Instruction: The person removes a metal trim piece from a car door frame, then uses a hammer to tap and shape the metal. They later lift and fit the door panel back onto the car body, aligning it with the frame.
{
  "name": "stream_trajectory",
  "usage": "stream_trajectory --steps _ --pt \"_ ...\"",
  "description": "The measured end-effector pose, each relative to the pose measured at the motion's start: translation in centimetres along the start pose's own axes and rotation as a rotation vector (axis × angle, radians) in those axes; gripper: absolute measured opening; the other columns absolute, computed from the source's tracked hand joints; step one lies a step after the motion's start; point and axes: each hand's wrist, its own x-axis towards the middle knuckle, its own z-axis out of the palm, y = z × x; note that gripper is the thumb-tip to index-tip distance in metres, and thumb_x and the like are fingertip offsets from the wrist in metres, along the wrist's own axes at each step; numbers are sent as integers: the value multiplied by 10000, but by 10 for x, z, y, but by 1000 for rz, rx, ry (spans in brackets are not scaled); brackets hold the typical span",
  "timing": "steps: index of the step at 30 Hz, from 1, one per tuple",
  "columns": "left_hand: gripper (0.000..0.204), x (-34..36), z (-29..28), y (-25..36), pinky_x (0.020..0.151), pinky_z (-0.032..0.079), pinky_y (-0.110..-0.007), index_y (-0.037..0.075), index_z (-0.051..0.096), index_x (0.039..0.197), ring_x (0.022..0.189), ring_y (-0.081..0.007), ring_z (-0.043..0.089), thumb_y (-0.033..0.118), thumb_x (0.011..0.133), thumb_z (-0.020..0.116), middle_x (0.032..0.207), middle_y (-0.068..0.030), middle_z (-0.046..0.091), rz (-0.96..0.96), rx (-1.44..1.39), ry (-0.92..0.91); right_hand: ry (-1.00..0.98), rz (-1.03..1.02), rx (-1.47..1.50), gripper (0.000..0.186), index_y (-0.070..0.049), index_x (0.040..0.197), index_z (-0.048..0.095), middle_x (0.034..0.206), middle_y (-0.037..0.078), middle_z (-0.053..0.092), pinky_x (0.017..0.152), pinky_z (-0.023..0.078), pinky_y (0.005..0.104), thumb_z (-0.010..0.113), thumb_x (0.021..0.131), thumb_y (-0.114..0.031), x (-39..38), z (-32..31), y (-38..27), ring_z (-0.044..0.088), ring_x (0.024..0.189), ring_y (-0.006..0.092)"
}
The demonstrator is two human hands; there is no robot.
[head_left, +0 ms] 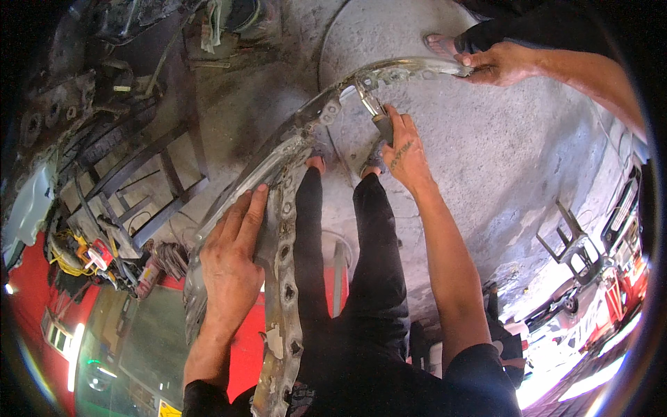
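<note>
A long bent metal vehicle part (286,254), with holes along its flange, arches from the bottom centre up to the top right. My left hand (233,254) grips its left side, fingers pressed together over the metal surface. My right hand (406,156) is closed on a metal hand tool (374,105) with a dark handle, whose tip touches the part's upper curve. Another person's hand (500,64) holds the part's far end at the upper right.
My legs are below me on concrete floor (472,153); the other person's foot (440,43) is at the top. Black metal frames (177,163), yellow cables (66,257) and a pale panel (28,205) lie left. A dark chair-like frame (577,250) stands right.
</note>
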Motion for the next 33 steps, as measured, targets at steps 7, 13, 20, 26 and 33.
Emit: stream_trajectory --steps 7,13,20,26,33 --pt "829 -1 0 0 1012 522 -475 162 521 1528 1213 -401 637 -93 750 653 1380 -187 628 -3 11 -18 19 -14 -13 816 -67 1540 407 1308 258 529 1076 462 513 638 770 72 -2 2 4 526 1242 497" --pt "820 -1 0 2 1017 519 -474 160 517 1530 1217 -397 634 -86 758 645 1381 -184 627 -11 14 -13 8 -8 -2 826 -66 1540 411 1316 253 531 1072 466 508 654 763 74 -3 4 6 526 1258 484" --pt "823 0 0 1 1019 522 -465 154 525 1524 1215 -393 638 -81 749 668 1378 -184 627 -4 14 -11 20 -14 -3 833 -61 1541 411 1305 254 541 1067 465 507 656 756 74 -3 5 9 534 1238 481" --pt "819 0 0 3 1019 523 -463 152 529 1522 1214 -394 640 -84 750 668 1374 -186 631 -10 7 -6 49 -39 -11 819 -64 1534 421 1289 250 546 1059 467 511 648 759 76 -2 7 12 538 1233 482" --pt "836 0 2 1 1022 521 -461 152 524 1527 1219 -394 638 -101 739 649 1378 -187 630 -9 12 -9 30 -21 -16 812 -64 1541 403 1296 260 542 1044 474 520 648 779 71 -2 5 6 546 1214 494"
